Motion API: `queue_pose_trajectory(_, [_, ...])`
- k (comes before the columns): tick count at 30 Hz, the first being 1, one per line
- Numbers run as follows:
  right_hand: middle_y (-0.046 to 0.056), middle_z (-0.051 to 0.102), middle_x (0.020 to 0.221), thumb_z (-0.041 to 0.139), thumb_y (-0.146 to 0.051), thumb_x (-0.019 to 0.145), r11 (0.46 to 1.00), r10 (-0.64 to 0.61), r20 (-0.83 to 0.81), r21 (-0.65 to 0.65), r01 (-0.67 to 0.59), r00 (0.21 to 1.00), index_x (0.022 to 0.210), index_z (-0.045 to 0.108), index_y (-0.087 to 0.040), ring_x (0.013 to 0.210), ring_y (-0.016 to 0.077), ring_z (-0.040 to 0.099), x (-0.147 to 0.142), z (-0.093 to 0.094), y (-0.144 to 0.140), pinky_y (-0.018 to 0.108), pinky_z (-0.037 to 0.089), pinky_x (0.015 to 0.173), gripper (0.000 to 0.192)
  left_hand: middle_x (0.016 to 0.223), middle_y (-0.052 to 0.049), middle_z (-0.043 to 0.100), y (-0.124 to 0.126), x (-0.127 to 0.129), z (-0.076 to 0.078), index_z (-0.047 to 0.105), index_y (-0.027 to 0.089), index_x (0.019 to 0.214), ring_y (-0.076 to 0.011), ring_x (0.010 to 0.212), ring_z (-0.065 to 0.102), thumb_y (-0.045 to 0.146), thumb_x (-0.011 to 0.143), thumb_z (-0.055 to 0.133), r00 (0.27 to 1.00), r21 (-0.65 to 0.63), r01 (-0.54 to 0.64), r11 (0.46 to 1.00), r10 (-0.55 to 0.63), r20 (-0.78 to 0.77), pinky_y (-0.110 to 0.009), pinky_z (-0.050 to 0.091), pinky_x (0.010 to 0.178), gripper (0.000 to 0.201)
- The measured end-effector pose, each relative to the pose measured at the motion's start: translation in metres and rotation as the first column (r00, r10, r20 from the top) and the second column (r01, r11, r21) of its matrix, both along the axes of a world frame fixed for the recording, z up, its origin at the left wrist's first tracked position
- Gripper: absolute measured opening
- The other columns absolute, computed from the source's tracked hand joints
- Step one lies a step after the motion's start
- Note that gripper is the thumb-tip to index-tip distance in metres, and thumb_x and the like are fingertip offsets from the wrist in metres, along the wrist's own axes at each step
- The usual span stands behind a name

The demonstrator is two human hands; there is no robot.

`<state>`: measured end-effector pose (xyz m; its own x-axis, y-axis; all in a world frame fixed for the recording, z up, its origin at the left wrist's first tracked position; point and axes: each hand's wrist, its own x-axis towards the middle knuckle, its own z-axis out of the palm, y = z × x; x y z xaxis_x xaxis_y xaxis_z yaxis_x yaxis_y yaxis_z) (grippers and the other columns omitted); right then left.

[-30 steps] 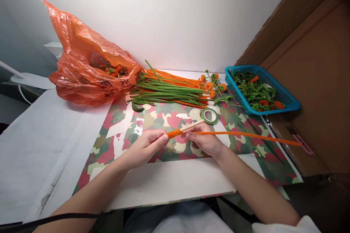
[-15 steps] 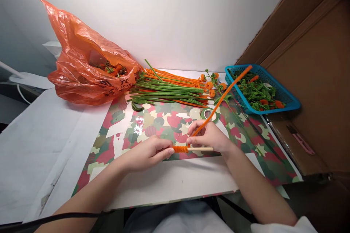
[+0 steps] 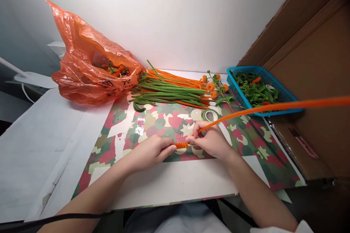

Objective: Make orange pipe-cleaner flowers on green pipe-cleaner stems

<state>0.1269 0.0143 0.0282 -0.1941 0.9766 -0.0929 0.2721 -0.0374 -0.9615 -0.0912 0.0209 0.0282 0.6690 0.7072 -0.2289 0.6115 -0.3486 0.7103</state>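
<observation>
My left hand [image 3: 157,151] is closed around one end of a thin wooden stick, where an orange pipe cleaner is wound in a tight coil [image 3: 181,145]. Just to the right, my right hand [image 3: 212,140] pinches the loose length of the orange pipe cleaner [image 3: 262,109], which stretches up and off past the right edge of the view. Most of the stick is hidden behind the right fingers. Beyond my hands lie bundles of green pipe cleaners [image 3: 172,90] and orange pipe cleaners [image 3: 177,77].
An orange plastic bag [image 3: 82,65] stands back left. Orange pipe-cleaner flowers [image 3: 210,86] and a roll of green tape [image 3: 210,115] lie behind my right hand. A blue basket [image 3: 291,110] holds green and orange pieces. A pink cutter [image 3: 304,145] rests on cardboard at the right.
The loose end of the orange pipe cleaner has swung from up-right to far right. My right hand has turned over the stick, hiding its bare end. My left hand keeps its hold.
</observation>
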Motion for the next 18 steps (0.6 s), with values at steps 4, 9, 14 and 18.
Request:
queue_pose_trajectory(4, [-0.002,0.064,0.060,0.068,-0.020,0.075,0.977,-0.051,0.033,0.209,0.043,0.998,0.058,0.043,-0.021,0.054,0.0140,0.062,-0.007,-0.005,-0.002,0.026,0.048,0.050,0.030,0.054,0.002,0.049,0.000,0.003,-0.004,0.055,0.018,0.068,-0.0120,0.048,0.043,0.033,0.095,0.034,0.996,0.066,-0.083,0.994,0.085,-0.039,-0.024,0.024,0.048,0.037])
queue_pose_trajectory(9, [0.001,0.069,0.063,0.066,-0.016,0.077,0.841,-0.150,0.105,0.537,0.071,0.983,0.057,0.043,-0.022,0.059,0.0155,0.063,-0.009,-0.012,-0.003,0.029,0.047,0.055,0.031,0.048,0.004,0.043,-0.003,0.005,-0.007,0.038,0.020,0.060,-0.0115,0.043,0.039,0.036,0.095,0.033,0.979,0.087,-0.204,0.975,0.204,0.008,-0.024,0.024,0.046,0.038])
queue_pose_trajectory(14, [-0.002,0.072,0.065,0.065,-0.015,0.081,0.715,-0.159,0.137,0.699,0.018,0.978,0.060,0.043,-0.022,0.059,0.0151,0.065,-0.008,-0.014,-0.001,0.036,0.044,0.069,0.032,0.049,0.005,0.041,-0.007,0.008,-0.007,0.035,0.021,0.062,-0.0114,0.045,0.038,0.036,0.094,0.033,0.958,0.073,-0.279,0.958,0.272,0.091,-0.023,0.027,0.047,0.036])
queue_pose_trajectory(18, [-0.001,0.075,0.074,0.065,-0.012,0.079,0.651,-0.172,0.144,0.759,0.003,0.975,0.069,0.048,-0.023,0.051,0.0125,0.059,-0.009,-0.015,0.001,0.037,0.041,0.069,0.023,0.053,0.004,0.043,-0.007,0.007,-0.009,0.037,0.021,0.063,-0.0111,0.047,0.039,0.037,0.094,0.033,0.940,0.052,-0.316,0.947,0.305,0.154,-0.024,0.029,0.049,0.036])
